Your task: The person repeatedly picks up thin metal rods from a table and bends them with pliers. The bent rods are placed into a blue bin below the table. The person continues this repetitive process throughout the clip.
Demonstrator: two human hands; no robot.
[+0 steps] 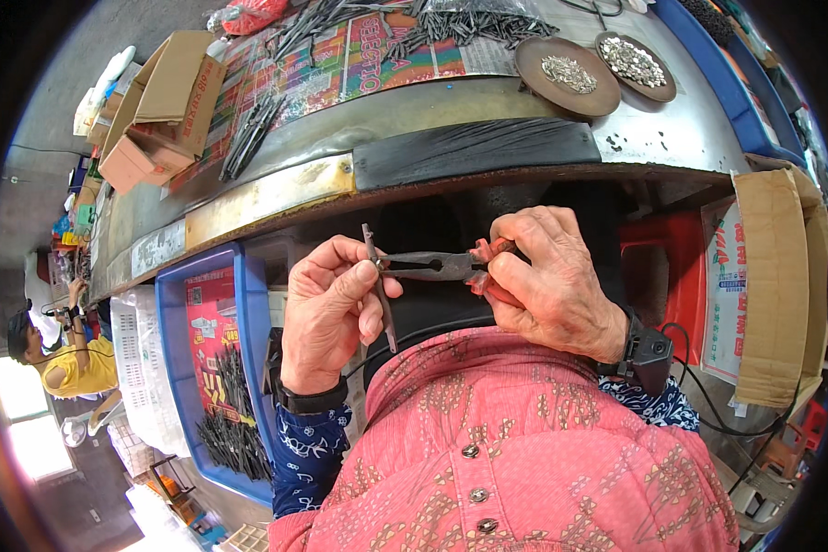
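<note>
My left hand [322, 304] pinches a thin dark metal strip [385, 317] between thumb and fingers, holding it nearly upright over my lap. My right hand [557, 281] is wrapped round the red handles of a pair of pliers [442, 266]. The pliers' jaws point left and meet the strip beside my left thumb, at a small shiny bit on it. Whether the jaws are clamped on that bit or only touch it I cannot tell. Two round brown dishes, a larger one [532, 81] and a smaller one [664, 93], hold small silvery metal pieces on the bench.
The metal-topped bench [317, 133] curves ahead of my hands, with a black pad [478, 152] along its edge. Dark strips [465, 29] are heaped on it. A blue crate [239, 276] with more strips stands at left. Cardboard boxes [179, 87] flank both sides. A person in yellow [83, 363] works far left.
</note>
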